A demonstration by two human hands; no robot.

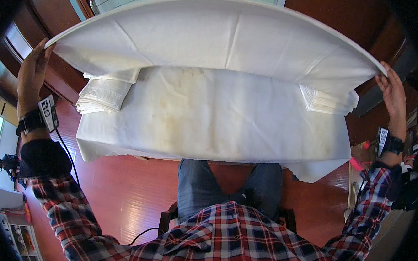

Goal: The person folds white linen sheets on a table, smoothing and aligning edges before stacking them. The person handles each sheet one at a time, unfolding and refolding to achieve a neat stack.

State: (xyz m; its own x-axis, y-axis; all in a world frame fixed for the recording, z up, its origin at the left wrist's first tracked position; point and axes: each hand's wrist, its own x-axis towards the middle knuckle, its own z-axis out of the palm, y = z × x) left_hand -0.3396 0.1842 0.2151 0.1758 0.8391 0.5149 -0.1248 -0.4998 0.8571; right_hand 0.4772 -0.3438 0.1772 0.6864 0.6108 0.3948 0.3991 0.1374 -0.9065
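Observation:
A wide white cloth is stretched between my hands over the far side of the table. My left hand pinches its upper left corner, and at the opposite corner my right hand grips the edge. Fold creases run down the raised cloth. Beneath it, a stained whitish cover drapes the table. One folded stack of white cloth lies on the left end of the cover. Another folded white stack lies at the right end, partly hidden by the raised cloth.
My jeans-clad legs reach under the table's near edge; chair armrests flank me. A black cable hangs from my left wrist device. Dark wooden furniture stands beyond the table. A shelf unit is at lower left on the reddish floor.

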